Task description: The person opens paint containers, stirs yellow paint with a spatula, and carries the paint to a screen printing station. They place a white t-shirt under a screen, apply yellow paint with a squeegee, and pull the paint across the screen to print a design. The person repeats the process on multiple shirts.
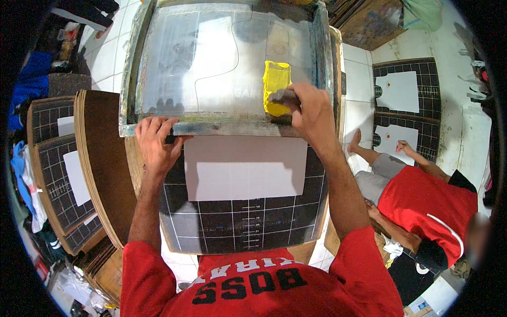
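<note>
A screen-printing frame (pixel 232 129) with a pale mesh lies in front of me over a black gridded board (pixel 216 227). My left hand (pixel 155 142) grips the frame's near edge toward its left corner, fingers over the rim and thumb against the near side. In my right hand (pixel 312 113) is a small dark squeegee (pixel 281 97), pinched between thumb and fingers. It rests on the mesh within a patch of yellow ink (pixel 276 79) at the right side. A white fabric piece (pixel 245 171) lies on the board, its far part hidden beneath the frame.
To the left, stacked wooden boards (pixel 105 169) stand beside gridded boards with white pieces. A person in a red shirt (pixel 428 206) sits at the right, near two more gridded boards (pixel 430 84) carrying white cut pieces. White floor tiles (pixel 356 79) show between.
</note>
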`<state>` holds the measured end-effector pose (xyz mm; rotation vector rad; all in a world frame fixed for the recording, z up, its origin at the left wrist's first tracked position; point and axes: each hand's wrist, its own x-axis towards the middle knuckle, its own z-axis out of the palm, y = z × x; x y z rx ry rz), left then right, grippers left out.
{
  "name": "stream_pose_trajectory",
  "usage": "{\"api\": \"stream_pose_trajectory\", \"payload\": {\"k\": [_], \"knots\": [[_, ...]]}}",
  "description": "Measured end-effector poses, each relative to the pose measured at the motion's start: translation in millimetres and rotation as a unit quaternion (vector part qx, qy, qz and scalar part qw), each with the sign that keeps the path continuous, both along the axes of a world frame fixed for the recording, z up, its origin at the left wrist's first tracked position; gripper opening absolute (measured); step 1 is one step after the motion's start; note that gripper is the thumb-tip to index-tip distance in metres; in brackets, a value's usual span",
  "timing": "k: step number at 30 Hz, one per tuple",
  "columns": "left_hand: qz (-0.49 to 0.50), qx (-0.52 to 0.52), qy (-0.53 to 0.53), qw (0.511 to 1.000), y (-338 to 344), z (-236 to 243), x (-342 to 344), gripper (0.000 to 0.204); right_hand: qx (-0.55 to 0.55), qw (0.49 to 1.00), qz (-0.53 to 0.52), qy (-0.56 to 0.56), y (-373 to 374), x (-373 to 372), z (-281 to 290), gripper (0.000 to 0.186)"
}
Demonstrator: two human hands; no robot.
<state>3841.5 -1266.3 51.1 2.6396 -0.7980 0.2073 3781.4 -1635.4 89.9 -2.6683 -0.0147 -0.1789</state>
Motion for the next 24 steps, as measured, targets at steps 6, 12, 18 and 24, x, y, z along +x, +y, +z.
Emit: {"api": "stream_pose_trajectory", "payload": {"k": [6,12,18,24], "knots": [[-0.006,-0.014,-0.005,1.000,0,-1,0,0.049,0.004,0.999,0.035,-0.010,-16,23,-10,0.029],[0.002,-0.015,-0.004,1.000,-2,3,-2,0.049,-0.027,0.998,0.017,-0.046,-50,100,-29,0.028],[0.010,-0.014,-0.010,1.000,-3,5,-1,0.048,-0.067,0.997,-0.022,0.021,-2,18,-21,0.039],[-0.022,-0.016,-0.014,1.000,-6,43,8,0.047,-0.005,0.999,-0.024,-0.041,40,-59,21,0.045]]}}
